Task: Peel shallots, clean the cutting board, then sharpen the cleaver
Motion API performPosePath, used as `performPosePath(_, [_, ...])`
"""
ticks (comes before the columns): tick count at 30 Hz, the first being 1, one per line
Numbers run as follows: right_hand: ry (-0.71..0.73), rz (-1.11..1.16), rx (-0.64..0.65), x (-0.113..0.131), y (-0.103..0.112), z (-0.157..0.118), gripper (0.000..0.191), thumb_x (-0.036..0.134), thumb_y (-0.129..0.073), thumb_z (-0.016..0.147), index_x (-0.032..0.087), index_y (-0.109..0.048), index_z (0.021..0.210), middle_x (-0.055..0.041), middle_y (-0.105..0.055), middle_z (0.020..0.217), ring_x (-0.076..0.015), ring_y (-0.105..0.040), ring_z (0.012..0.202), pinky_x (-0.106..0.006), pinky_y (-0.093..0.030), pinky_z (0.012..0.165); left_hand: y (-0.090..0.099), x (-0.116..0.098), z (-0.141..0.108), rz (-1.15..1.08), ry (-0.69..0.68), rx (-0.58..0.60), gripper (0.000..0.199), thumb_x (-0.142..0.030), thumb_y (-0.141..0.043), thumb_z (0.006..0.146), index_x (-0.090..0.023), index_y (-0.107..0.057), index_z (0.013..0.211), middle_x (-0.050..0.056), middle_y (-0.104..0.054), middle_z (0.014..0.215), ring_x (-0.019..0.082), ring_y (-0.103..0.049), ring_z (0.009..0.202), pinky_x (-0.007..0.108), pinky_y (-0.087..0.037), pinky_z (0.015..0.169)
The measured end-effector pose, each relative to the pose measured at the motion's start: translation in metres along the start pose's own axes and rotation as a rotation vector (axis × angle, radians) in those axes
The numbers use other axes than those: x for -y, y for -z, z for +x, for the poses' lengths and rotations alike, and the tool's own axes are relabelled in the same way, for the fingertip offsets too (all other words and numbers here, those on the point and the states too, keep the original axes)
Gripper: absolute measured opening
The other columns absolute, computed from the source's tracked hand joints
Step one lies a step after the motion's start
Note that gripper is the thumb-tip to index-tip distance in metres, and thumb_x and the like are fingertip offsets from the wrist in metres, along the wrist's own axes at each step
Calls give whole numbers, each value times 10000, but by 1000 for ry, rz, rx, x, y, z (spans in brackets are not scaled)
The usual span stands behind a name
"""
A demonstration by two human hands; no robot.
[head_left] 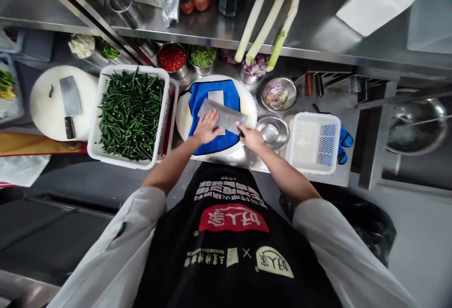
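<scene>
My right hand (252, 138) is wrapped around the dark handle of a cleaver (228, 119), whose broad grey blade points left. Fingers spread, my left hand (206, 128) lies flat on the blade's left part. Beneath the blade is a pale, rectangular whetstone (216, 96); its upper end shows and the blade covers its middle. A blue apron-like cloth (201, 98) with dark edging is spread under the stone. All of this rests on a round white cutting board (249, 105).
Left stands a white basket (92, 131) of green chillies, then another board (44, 110) with a second cleaver (70, 96). Metal bowls (273, 131) and a white plastic basket (312, 169) are on the right. Leeks (259, 11) overhang the shelf edge above.
</scene>
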State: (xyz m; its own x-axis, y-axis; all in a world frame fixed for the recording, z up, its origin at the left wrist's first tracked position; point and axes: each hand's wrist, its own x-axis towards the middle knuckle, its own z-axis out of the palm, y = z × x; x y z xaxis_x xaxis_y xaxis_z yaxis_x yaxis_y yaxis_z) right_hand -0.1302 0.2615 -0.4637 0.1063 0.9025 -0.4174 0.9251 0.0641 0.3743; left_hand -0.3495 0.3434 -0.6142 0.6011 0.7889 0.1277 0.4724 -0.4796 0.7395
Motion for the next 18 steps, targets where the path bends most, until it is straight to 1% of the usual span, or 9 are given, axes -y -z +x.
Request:
performPosePath(2, [4,8,63,-1,-18,-29,741,324,-591,1069,258,-359,1769,-152,-811,1283,-324,-792,1082,-377,-580,912,-16,-14,-28,-5,-37,31,843,-622,-464,1088,-183,-320,1793,104,-218,1860,305,-163,1745,513,-98,1436])
performPosePath(4, [-1,5,99,-3,-27,-42,713,332,-598,1069,263,-402,1751,-153,-815,1269,-333,-797,1070,-387,-588,899,-26,-20,-41,-10,-35,53,840,-626,-481,1083,-195,-337,1789,99,-232,1857,302,-177,1742,504,-125,1435])
performPosePath(6, [-5,-1,65,-4,-18,-26,715,356,-597,1078,262,-391,1756,-164,-809,1286,-340,-795,1085,-396,-587,909,-19,-12,-26,-13,1,53,827,-613,-481,1086,-192,-346,1786,97,-221,1859,303,-171,1742,500,-123,1435])
performPosePath(9, [6,1,-29,0,5,14,757,367,-593,1081,243,-329,1779,-174,-798,1311,-342,-786,1125,-398,-575,945,4,9,10,-13,54,16,810,-584,-454,1100,-177,-332,1789,98,-189,1867,306,-136,1748,516,-90,1434])
performPosePath(10, [8,4,-41,2,7,17,768,356,-590,1079,241,-313,1785,-173,-797,1314,-339,-785,1130,-394,-573,949,7,11,12,-14,56,1,813,-584,-449,1101,-174,-324,1791,98,-180,1869,307,-125,1750,523,-80,1433])
performPosePath(12, [11,8,0,4,-3,0,774,334,-589,1070,252,-311,1787,-165,-798,1313,-332,-788,1118,-383,-577,928,-2,4,-6,-20,29,2,832,-604,-454,1097,-174,-312,1795,99,-177,1869,306,-122,1751,522,-76,1434])
performPosePath(15, [17,3,108,-1,-24,-39,729,319,-591,1063,278,-388,1762,-148,-806,1302,-331,-796,1090,-383,-585,900,-30,-19,-49,-37,-4,38,863,-653,-460,1087,-185,-310,1797,100,-209,1861,298,-161,1746,504,-119,1434])
performPosePath(16, [19,-2,128,-3,-25,-42,711,318,-590,1066,282,-409,1752,-146,-810,1293,-332,-798,1080,-386,-587,897,-34,-23,-53,-38,6,39,863,-661,-461,1085,-194,-315,1796,98,-213,1859,299,-166,1745,510,-129,1433])
performPosePath(18, [23,-15,103,-7,-12,-22,693,329,-585,1080,286,-413,1751,-148,-807,1302,-333,-796,1087,-391,-586,910,-27,-18,-39,-39,53,19,855,-662,-457,1087,-199,-324,1793,96,-198,1862,305,-153,1747,527,-122,1431])
